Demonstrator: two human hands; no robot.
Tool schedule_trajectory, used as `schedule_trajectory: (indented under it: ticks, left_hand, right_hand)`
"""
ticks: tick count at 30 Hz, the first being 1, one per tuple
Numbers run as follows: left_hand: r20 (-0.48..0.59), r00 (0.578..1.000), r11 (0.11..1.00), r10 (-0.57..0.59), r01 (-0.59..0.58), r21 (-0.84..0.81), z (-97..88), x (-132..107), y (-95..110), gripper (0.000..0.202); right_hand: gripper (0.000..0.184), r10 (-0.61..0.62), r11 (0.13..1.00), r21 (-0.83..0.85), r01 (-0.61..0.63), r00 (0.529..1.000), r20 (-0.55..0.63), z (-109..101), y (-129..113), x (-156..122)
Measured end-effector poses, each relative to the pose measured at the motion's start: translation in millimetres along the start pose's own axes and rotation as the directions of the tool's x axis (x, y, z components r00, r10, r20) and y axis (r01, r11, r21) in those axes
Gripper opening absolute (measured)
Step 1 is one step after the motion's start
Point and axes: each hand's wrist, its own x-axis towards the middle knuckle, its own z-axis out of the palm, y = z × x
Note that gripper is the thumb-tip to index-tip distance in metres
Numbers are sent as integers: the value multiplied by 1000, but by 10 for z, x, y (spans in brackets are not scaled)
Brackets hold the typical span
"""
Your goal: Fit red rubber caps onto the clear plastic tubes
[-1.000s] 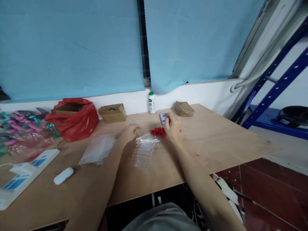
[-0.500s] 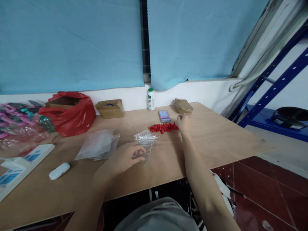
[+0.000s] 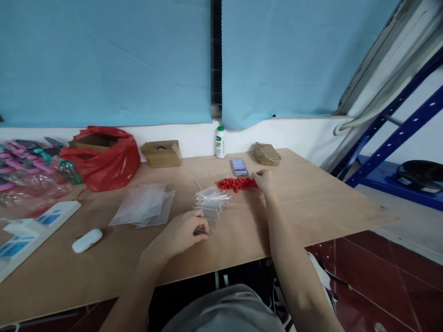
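Observation:
A fanned row of thin clear tubes (image 3: 210, 210) lies on the wooden table in front of me. My left hand (image 3: 189, 230) is at their near end, thumb and fingers closing on the end of a clear tube. Past the tubes sits a pile of small red pieces (image 3: 236, 184), too small to make out their exact shape. My right hand (image 3: 265, 180) rests at the right end of this pile, fingers bent and pressed together by the red pieces. Its fingertips are partly hidden, so what they pinch does not show.
Flat clear plastic bags (image 3: 143, 205) lie left of the tubes. Behind stand a red bag (image 3: 119, 161), an open carton (image 3: 162, 156), a white bottle (image 3: 220, 143), a phone (image 3: 239, 167) and a brown package (image 3: 267, 153). A white case (image 3: 87, 240) and a power strip (image 3: 38, 235) lie at left.
My right hand has come down from just above the right end of the red pile to its edge. The left thumb and fingers have drawn closer together at the tubes. The view has shifted slightly.

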Motion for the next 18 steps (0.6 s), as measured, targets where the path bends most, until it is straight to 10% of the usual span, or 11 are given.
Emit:
schedule_trajectory:
  ticks: [18]
  left_hand:
    - [47,999,1000,-2,1,9,23,23,-121,7]
  right_hand:
    - [26,23,1000,1,-23,1000,15,-58,-21,-58]
